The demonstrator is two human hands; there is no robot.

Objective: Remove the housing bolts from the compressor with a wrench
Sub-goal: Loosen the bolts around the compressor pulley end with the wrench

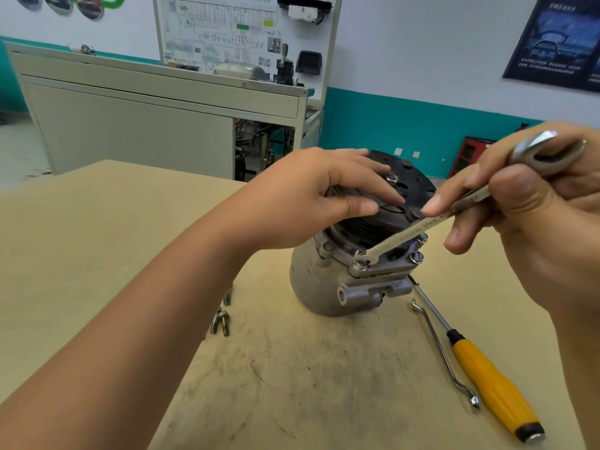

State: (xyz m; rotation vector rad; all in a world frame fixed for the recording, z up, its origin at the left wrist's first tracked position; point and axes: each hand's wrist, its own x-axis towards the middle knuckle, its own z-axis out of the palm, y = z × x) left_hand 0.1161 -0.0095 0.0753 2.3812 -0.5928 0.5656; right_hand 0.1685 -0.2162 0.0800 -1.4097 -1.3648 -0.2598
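A silver compressor (pixel 311 280) with a black pulley on top stands upright on the tan table (pixel 97 228). My left hand (pixel 311 193) lies over the pulley with its fingers spread and nearly straight, pressing on it. My right hand (pixel 532 203) grips the upper end of a silver wrench (pixel 418 227). The wrench slants down to the left, and its lower end sits on a housing bolt (pixel 361 263) at the front flange. A second bolt (pixel 416 256) stands in the flange to the right.
Two or three loose bolts (pixel 221 321) lie on the table left of the compressor. A yellow-handled screwdriver (pixel 493 388) and a bent offset wrench (pixel 444 352) lie to its right. A grey cabinet (pixel 130 125) stands behind the table.
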